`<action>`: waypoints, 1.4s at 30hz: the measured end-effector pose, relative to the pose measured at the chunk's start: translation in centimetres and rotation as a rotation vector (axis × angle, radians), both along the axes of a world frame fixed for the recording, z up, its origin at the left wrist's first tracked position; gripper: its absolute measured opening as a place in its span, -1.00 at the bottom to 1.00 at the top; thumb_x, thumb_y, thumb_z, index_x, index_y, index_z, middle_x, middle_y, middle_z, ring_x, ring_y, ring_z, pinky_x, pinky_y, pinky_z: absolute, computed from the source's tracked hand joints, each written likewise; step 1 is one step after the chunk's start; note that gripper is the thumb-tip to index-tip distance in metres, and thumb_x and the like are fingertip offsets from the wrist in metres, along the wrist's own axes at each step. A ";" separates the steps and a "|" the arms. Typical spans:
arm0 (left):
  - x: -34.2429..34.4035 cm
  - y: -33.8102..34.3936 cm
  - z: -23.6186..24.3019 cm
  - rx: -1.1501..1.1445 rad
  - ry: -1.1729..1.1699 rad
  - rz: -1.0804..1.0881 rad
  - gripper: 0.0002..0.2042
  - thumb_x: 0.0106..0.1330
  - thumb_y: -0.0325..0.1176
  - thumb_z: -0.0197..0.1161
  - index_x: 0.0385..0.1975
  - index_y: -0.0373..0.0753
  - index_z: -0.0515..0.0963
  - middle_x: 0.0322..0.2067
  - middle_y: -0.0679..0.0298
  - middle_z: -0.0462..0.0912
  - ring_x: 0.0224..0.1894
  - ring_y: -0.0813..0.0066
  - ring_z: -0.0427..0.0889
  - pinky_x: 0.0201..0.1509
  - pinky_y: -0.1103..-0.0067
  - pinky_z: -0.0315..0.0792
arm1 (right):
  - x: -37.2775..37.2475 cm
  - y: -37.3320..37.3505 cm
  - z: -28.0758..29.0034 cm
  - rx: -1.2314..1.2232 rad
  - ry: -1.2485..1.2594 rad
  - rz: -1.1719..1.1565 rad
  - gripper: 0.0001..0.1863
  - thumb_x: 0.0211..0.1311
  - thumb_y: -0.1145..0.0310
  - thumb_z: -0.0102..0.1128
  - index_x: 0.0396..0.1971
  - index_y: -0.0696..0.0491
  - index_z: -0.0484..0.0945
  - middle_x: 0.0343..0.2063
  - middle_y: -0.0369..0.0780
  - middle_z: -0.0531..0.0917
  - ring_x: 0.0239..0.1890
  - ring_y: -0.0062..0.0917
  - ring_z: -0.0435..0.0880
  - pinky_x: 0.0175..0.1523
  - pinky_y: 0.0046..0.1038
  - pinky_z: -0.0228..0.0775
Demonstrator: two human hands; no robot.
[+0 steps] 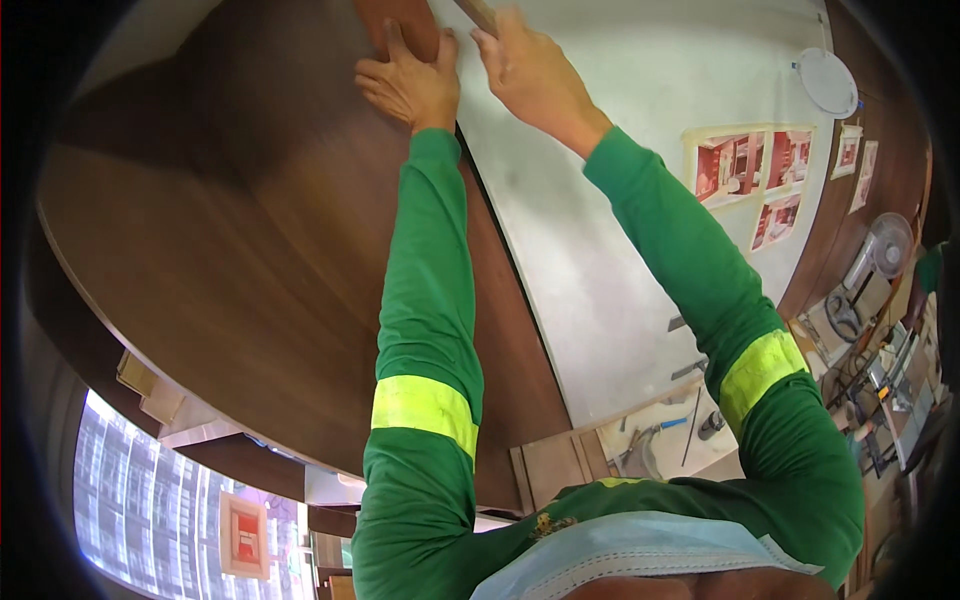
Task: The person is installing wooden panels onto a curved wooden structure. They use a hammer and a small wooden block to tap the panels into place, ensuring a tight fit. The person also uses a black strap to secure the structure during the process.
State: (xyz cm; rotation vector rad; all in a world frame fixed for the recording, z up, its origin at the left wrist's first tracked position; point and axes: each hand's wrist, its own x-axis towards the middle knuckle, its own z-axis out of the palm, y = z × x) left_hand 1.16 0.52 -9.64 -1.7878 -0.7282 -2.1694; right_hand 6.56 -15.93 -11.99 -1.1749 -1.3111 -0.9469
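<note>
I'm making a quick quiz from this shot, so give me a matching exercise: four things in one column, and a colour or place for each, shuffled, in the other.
Things:
1. left hand
2. right hand
3. round disc
4. pictures

Places:
A. taped to the pale panel, right of the sleeves
B. pressed on the dark wood panel, touching a reddish-brown piece
C. white, near the pale panel's top right corner
D. at the pale panel's top edge, gripping a thin strip

Pairs: 1-B, 2-D, 3-C, 4-A

We see one head-worn fisheye view, looking along both raised green sleeves (pixel 430 300) toward the close dark wood panel (pixel 220 220) and white wall (pixel 620 150).
</note>
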 end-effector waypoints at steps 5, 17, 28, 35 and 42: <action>0.4 -4.5 0.6 -0.147 0.095 0.022 -0.24 0.33 0.24 0.26 0.46 0.01 0.29 0.04 -0.23 0.41 0.08 -0.16 0.43 0.22 0.06 0.32 | 5.0 4.2 1.5 -0.119 -0.027 -0.117 -0.65 0.54 0.20 -0.09 -0.05 0.25 0.30 -0.41 0.28 0.64 -0.36 0.24 0.63 -0.29 0.14 0.46; 1.2 -0.5 -9.2 -0.046 0.032 -0.064 -0.09 0.11 0.23 0.45 0.43 0.01 0.23 -0.04 -0.04 0.30 -0.01 -0.01 0.33 0.12 0.19 0.28 | -0.7 -1.4 -4.8 -0.219 0.154 -0.061 -0.72 0.57 0.26 0.02 -0.20 0.16 0.23 -0.61 0.05 0.59 -0.56 0.06 0.57 -0.47 -0.01 0.32; 1.7 -1.0 -10.1 -0.047 0.016 -0.040 -0.11 0.12 0.24 0.45 0.42 0.03 0.25 0.00 -0.02 0.31 0.02 0.01 0.32 0.10 0.19 0.27 | 3.0 2.8 -7.9 -0.221 0.039 -0.136 -0.72 0.56 0.23 0.00 -0.18 0.15 0.23 -0.56 0.04 0.62 -0.51 0.09 0.59 -0.44 0.02 0.38; 1.3 -0.6 -10.7 -0.079 -0.021 -0.071 -0.05 0.11 0.25 0.46 0.46 -0.01 0.22 0.01 -0.01 0.31 0.04 0.01 0.31 0.16 0.18 0.23 | 2.3 1.9 -8.3 -0.293 0.080 -0.128 -0.71 0.56 0.22 0.00 -0.16 0.14 0.23 -0.54 0.08 0.62 -0.48 0.12 0.60 -0.41 0.07 0.38; 1.3 -1.3 -18.1 -0.125 0.045 -0.037 0.04 0.12 0.26 0.45 0.54 -0.10 0.12 0.04 0.00 0.31 0.05 0.01 0.32 0.17 0.17 0.25 | 0.7 -2.0 -13.9 -0.336 0.143 -0.078 -0.71 0.57 0.20 0.01 -0.17 0.12 0.23 -0.52 0.07 0.63 -0.50 0.11 0.59 -0.43 0.04 0.38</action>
